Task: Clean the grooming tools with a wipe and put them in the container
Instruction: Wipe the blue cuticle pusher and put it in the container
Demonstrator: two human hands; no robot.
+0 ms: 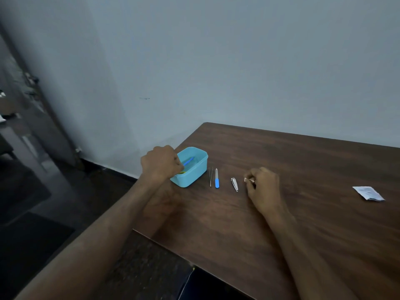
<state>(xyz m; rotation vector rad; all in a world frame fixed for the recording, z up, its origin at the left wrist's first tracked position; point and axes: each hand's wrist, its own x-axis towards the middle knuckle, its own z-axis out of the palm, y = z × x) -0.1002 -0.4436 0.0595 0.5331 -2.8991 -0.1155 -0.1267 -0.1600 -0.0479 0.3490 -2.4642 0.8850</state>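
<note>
Three slim grooming tools lie in a loose row on the dark brown wood-grain table (pixel 303 191), all to the right of the light blue, round-cornered rectangular plastic container (pixel 195 169): a thin pair of bare-metal tweezers (pixel 210 176), just beside them a flat nail file with a pale blade and a bright blue handle (pixel 216 178), and, a little apart farther right, a small shiny metal nail clipper (pixel 234 184). The tweezers and file lie roughly parallel, their lengths running away from the person; the clipper sits slightly askew.

The container stands near the table's left edge, open-topped, with smooth, slightly translucent walls. Inside it a bright blue stick-like item (pixel 187 162) shows against the floor of the tub, and a bit of yellow shows at the near rim under the person's fingers.

The left hand (pixel 161 163) hangs over the near-left corner of the container, knuckles up, fingers curled down into the tub; whether they hold the yellow item cannot be told, since the fingertips are hidden.

The right hand (pixel 263 187) rests on the table just right of the clipper, its fingers curled, thumb and forefinger pinching a small crumpled white wipe (pixel 247 180).

Well apart, toward the right edge, lies a flat, torn white foil-like sachet (pixel 368 193) with faint print, slightly wrinkled. A plain pale blue-grey wall (pixel 216 61) rises behind the table.
</note>
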